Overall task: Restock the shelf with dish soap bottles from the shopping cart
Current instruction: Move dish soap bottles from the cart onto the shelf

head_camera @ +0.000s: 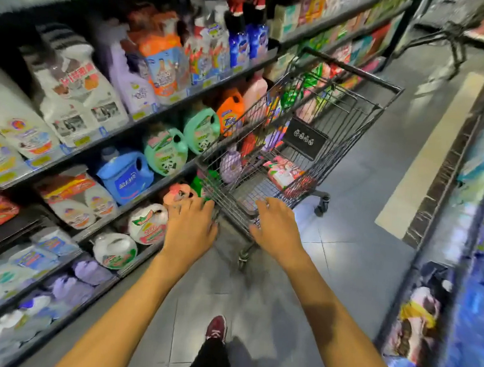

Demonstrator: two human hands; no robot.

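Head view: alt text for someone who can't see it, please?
The left hand and right hand are on the near rim of a wire shopping cart holding bottles and pouches, in a store aisle. Shelves of detergent jugs and bottles run along the left.
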